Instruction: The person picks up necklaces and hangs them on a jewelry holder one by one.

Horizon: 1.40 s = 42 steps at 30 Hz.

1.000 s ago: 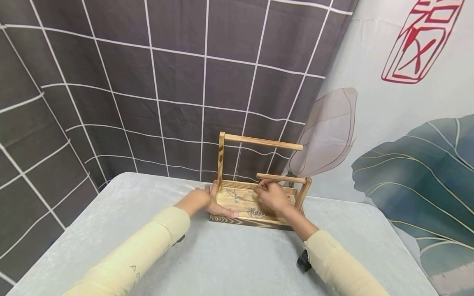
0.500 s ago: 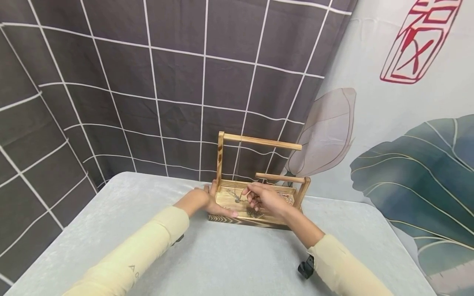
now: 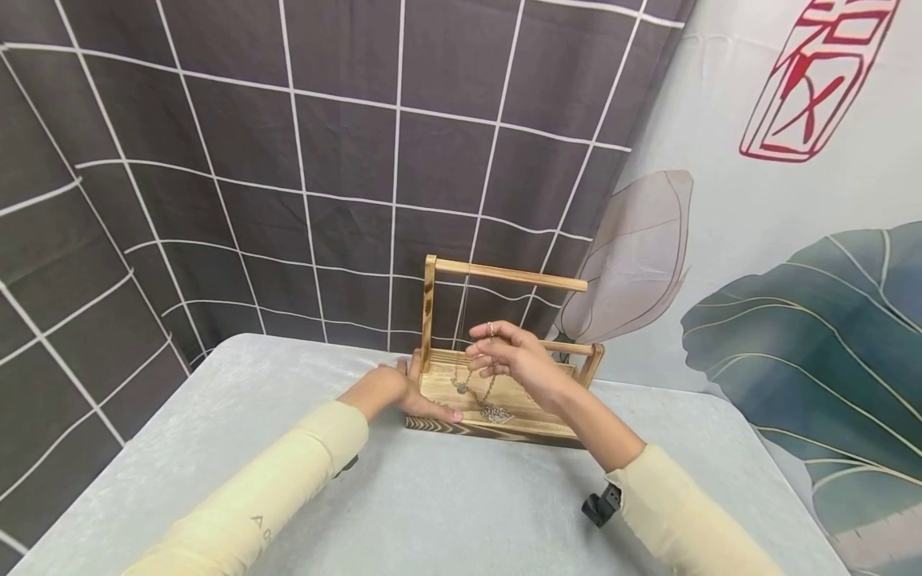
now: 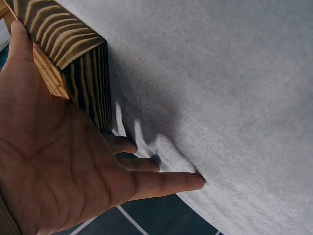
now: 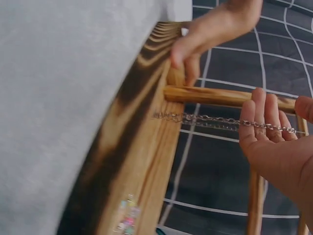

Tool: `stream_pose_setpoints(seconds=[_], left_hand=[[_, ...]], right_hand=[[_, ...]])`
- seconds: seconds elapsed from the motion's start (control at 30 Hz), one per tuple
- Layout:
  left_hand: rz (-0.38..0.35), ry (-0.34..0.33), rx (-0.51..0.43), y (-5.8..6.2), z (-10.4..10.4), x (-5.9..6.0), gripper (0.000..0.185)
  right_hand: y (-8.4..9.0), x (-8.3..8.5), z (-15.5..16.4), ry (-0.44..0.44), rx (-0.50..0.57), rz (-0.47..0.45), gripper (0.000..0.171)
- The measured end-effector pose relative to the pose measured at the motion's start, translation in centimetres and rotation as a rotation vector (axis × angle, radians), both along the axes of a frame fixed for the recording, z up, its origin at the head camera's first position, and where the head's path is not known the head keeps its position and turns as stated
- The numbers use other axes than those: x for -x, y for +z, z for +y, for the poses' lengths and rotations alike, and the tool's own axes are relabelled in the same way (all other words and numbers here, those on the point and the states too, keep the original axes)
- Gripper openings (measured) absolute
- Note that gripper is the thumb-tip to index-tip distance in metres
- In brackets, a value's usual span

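Observation:
On the table stands a wooden jewelry stand [image 3: 497, 434] with a tray base and two bars. My left hand [image 3: 399, 392] rests against its left end, thumb over the front rim; the left wrist view shows its other fingers straight past the box corner. My right hand [image 3: 529, 368], raised over the tray, holds a silver chain necklace [image 5: 215, 119] between thumb and index finger. The chain runs across its fingers and down to a small heap of chain [image 3: 495, 414] in the tray. Another necklace hangs from the tall bar [image 3: 511, 274], its pendant [image 3: 462, 388] low over the tray.
The shorter bar [image 3: 572, 348] stands on the right, partly behind my right hand. Small colourful beaded pieces [image 5: 128, 218] lie in the tray's right part. A pale cloth covers the table [image 3: 432, 512]; a dark checked curtain [image 3: 346, 192] hangs close behind.
My right hand has left the short bar, moved left and then risen, drawing the chain up from the tray. My left hand has stayed at the stand's left end.

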<state>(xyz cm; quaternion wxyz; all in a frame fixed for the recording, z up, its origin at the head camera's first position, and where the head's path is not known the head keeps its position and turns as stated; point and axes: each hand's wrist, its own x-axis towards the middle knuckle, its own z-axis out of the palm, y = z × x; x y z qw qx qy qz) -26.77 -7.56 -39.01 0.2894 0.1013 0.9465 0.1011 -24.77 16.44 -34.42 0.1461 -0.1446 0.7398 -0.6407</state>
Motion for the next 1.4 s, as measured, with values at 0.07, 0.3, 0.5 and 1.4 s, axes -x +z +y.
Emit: stream_pose_setpoints(seconds=[0.07, 0.3, 0.5, 1.4], left_hand=[[-0.006, -0.009, 0.001, 0.0, 0.0, 0.0, 0.153], [-0.009, -0.018, 0.0, 0.0, 0.0, 0.1, 0.151], [0.004, -0.003, -0.012, 0.1, 0.0, -0.3, 0.15], [0.0, 0.006, -0.025, -0.1, 0.1, -0.3, 0.151]], right_hand=[[0.7, 0.2, 0.1, 0.002, 0.002, 0.018, 0.047], [2.9, 0.5, 0.4, -0.008, -0.015, 0.065, 0.046], [4.6, 0.2, 1.0, -0.014, -0.056, 0.103, 0.04], [13.9, -0.3, 5.9, -0.154, 0.015, 0.309, 0.025]])
